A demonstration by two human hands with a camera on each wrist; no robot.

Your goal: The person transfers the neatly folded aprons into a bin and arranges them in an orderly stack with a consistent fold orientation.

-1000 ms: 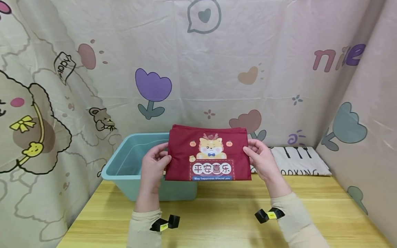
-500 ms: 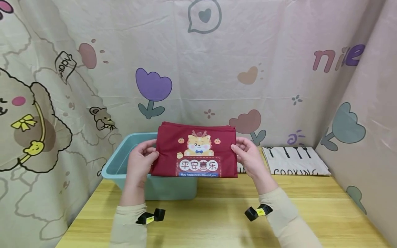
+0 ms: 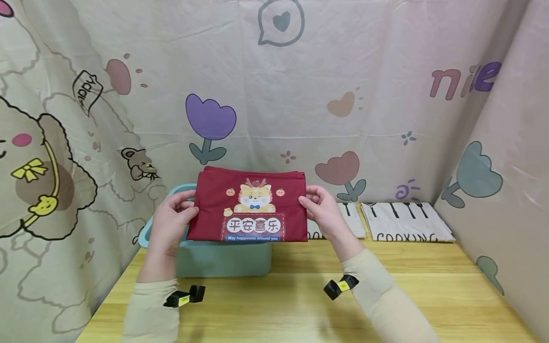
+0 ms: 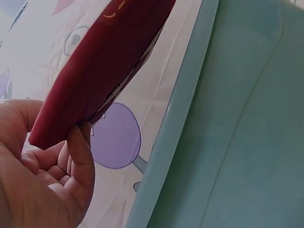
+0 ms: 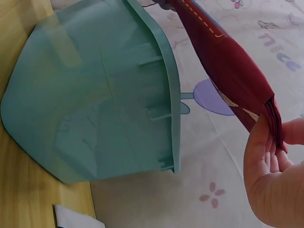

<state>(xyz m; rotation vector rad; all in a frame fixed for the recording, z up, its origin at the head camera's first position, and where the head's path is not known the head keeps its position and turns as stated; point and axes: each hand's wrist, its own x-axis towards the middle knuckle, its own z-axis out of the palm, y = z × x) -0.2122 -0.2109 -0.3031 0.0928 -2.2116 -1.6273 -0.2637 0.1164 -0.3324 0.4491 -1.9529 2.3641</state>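
A folded red apron (image 3: 253, 205) with a cartoon animal and Chinese lettering hangs level in front of me, stretched between my two hands. My left hand (image 3: 169, 221) pinches its left edge, thumb in front and fingers behind. At the opposite edge, my right hand (image 3: 328, 214) holds it the same way. Several fabric layers show at the end of the apron (image 5: 237, 61) in the right wrist view. Behind and below it stands a teal plastic bin (image 3: 225, 262), its opening partly covered by the apron in the head view.
Two folded white cloths with black print lie along the back of the wooden table (image 3: 300, 305): one cloth (image 3: 407, 224) at the right, the other (image 3: 353, 221) beside it, partly hidden by my right hand. A patterned curtain (image 3: 266, 95) hangs behind and at both sides.
Both hands have carried the red apron to the left and slightly up, so it now overlaps the bin. More of the white cloths shows at the right.
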